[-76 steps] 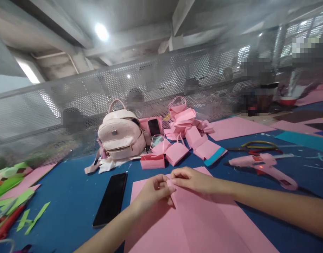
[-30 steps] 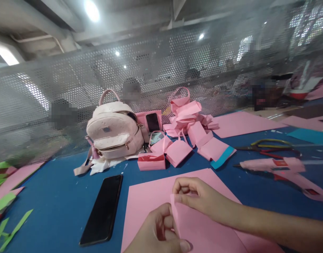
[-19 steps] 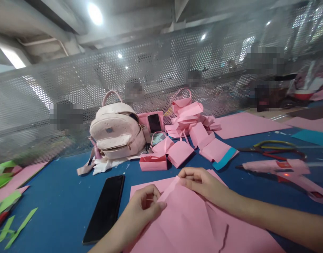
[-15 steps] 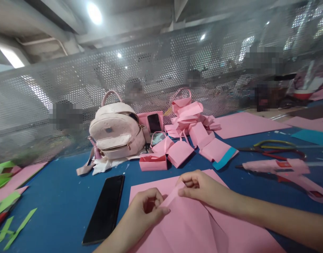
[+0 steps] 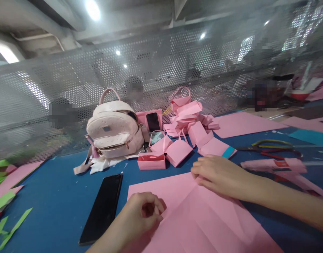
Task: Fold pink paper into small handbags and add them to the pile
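A large sheet of pink paper (image 5: 201,218) with several crease lines lies in front of me on another pink sheet (image 5: 151,186). My left hand (image 5: 144,212) is closed at the creased sheet's left side, thumb and curled fingers pinching its edge. At the far corner of that sheet, my right hand (image 5: 214,174) is closed with its fingers together, holding the paper. The right fingertips are partly hidden. A black smartphone (image 5: 102,209) lies just left of the paper.
Folded pink paper bags (image 5: 178,151) are piled beyond the paper, beside a light backpack (image 5: 114,130). On the right lie scissors (image 5: 272,144) and a pink glue gun (image 5: 280,165). Green paper strips (image 5: 15,228) are at the left. A perforated metal panel (image 5: 156,66) stands behind the table.
My right hand has moved away from the left, up and to the right, to the far corner. The folded paper between my hands has opened out flatter. My left hand has barely moved.
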`<state>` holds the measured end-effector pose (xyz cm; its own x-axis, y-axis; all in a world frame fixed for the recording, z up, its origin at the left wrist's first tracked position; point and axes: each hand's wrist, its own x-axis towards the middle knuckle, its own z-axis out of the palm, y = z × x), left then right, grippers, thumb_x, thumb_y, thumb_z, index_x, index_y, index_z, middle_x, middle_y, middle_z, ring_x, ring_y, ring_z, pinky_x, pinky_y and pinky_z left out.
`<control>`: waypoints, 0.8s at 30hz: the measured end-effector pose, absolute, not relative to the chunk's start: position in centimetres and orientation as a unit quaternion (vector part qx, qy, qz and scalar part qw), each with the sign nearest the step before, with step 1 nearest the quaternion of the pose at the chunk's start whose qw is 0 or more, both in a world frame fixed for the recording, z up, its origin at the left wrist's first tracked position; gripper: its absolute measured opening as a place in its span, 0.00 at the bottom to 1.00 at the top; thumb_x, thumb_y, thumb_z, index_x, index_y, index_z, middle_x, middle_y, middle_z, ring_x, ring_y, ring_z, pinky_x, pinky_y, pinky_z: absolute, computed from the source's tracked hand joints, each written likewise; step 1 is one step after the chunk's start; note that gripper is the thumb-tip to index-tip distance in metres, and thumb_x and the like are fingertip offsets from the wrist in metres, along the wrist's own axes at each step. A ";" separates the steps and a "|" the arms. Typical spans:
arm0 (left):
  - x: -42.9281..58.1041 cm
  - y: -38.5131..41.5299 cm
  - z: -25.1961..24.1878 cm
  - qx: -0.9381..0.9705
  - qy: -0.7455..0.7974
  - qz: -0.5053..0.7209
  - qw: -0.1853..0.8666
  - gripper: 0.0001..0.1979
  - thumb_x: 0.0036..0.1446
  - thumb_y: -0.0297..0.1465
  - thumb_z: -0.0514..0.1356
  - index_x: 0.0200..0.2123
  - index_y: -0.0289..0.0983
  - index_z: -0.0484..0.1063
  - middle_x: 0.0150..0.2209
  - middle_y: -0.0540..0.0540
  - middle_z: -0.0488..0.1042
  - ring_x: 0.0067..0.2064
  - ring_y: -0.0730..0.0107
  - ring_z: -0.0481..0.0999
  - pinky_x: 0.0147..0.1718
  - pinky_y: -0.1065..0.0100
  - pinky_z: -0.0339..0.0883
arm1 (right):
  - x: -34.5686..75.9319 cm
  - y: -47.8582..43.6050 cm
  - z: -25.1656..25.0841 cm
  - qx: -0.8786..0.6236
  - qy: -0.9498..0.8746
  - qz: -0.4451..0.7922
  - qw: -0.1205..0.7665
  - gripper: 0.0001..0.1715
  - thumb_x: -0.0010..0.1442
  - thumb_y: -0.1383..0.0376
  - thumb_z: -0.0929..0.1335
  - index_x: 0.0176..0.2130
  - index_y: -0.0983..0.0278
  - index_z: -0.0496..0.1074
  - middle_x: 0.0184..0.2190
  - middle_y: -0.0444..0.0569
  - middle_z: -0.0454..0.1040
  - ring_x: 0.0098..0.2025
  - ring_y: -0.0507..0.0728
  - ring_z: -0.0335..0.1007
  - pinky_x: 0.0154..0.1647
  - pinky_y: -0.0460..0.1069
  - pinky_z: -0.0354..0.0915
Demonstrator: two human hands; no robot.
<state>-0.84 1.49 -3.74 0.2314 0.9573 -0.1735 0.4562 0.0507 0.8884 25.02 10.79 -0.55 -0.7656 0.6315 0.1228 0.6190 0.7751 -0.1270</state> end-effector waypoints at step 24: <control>-0.3 -0.1 -7.9 0.794 0.490 0.333 0.138 0.13 0.60 0.26 0.57 0.41 0.44 0.80 0.30 0.45 0.74 0.32 0.67 0.71 0.33 0.69 0.65 | 22.1 9.7 -5.2 -0.132 -0.955 0.194 0.184 0.18 0.64 0.74 0.61 0.43 0.59 0.76 0.36 0.48 0.74 0.41 0.55 0.65 0.43 0.51 0.59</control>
<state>-0.30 -0.14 -7.85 0.2984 0.8696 0.3933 0.6867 -0.4818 0.5443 22.05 9.67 -5.25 -0.8979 0.3224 0.2998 0.1802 0.8904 -0.4179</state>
